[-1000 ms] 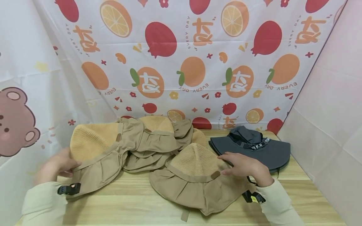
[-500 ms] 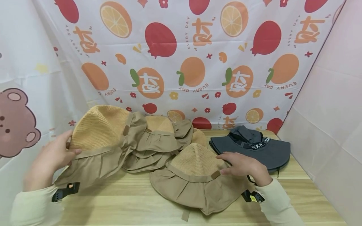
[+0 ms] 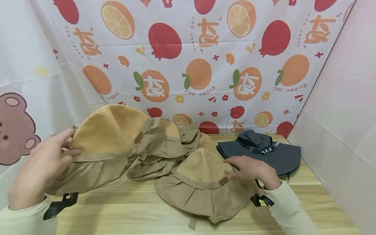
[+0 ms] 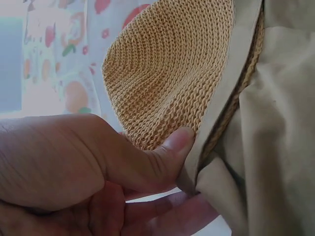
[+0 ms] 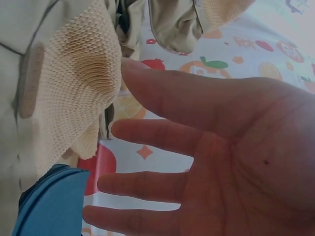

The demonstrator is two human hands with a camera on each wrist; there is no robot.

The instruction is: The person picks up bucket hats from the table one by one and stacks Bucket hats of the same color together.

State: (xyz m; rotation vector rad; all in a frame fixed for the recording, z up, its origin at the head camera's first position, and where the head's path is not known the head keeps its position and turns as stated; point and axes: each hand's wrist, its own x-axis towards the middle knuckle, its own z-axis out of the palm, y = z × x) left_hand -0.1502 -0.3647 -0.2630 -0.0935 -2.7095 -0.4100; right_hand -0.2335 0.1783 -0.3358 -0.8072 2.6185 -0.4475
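Observation:
My left hand [image 3: 48, 163] pinches the left side of a sun hat [image 3: 108, 133] with a yellow woven crown and a pleated tan cloth brim. In the left wrist view the thumb [image 4: 174, 147] presses the crown by its band, with fingers underneath. That hat is tilted, its right part overlapping other tan hats. My right hand [image 3: 252, 169] is held beside the crown of a second sun hat [image 3: 202, 169], which lies at the front with its brim spread. From the right wrist, its fingers [image 5: 142, 189] look straight and spread, and the thumb tip overlaps the woven crown [image 5: 78, 73].
Several more tan hats [image 3: 164, 145] lie overlapped behind, along the back of the wooden table [image 3: 132, 215]. Dark grey brimmed hats [image 3: 264, 153] are stacked at the back right. A fruit-print cloth [image 3: 164, 42] hangs behind, and pale cloth walls [image 3: 337, 114] flank both sides.
The left hand has lifted the left hat's near side, raising its crown and shifting it slightly rightward. The right hand and front hat have stayed almost still.

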